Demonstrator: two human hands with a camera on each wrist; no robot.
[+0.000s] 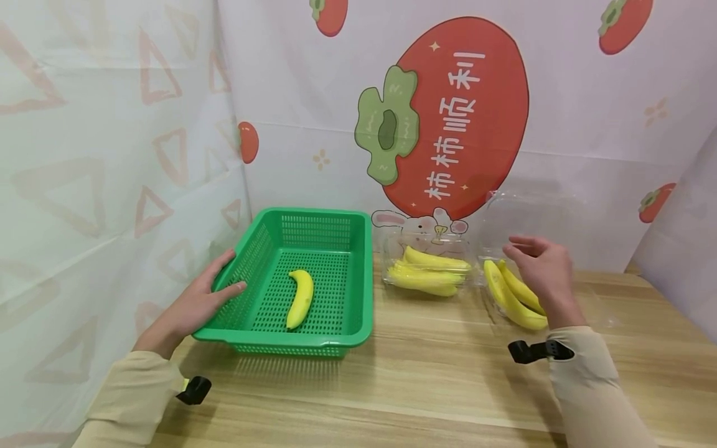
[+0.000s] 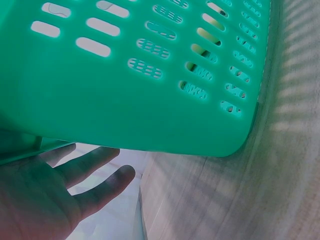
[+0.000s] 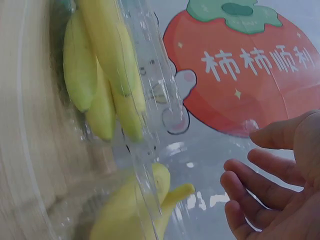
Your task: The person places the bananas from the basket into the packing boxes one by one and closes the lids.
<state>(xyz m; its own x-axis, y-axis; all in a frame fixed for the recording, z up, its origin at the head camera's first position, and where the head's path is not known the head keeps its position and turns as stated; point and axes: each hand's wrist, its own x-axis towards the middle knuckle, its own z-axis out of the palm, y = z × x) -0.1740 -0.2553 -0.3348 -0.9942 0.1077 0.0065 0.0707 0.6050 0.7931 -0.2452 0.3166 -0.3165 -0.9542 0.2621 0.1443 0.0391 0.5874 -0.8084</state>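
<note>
My left hand (image 1: 196, 306) rests on the left rim of a green plastic basket (image 1: 364, 298), thumb over the inner side. Its fingers lie straight and spread along the outside in the left wrist view. One yellow banana (image 1: 301, 298) lies on the perforated basket floor. Loosely bent and holding nothing, the fingers of my right hand (image 1: 542, 269) hover over a clear plastic clamshell box (image 1: 532, 214) with its lid raised. Inside that box are yellow bananas (image 1: 512, 305), partly hidden by the hand. Beside it, another clear box (image 1: 392, 242) with its lid down contains several bananas (image 1: 428, 277).
The boxes and basket stand on a wood-grain table (image 1: 426, 379) in front of a printed cloth (image 1: 313, 93) with a large red persimmon. Another cloth (image 1: 112, 205) hangs close along the left side. Black camera straps circle both wrists.
</note>
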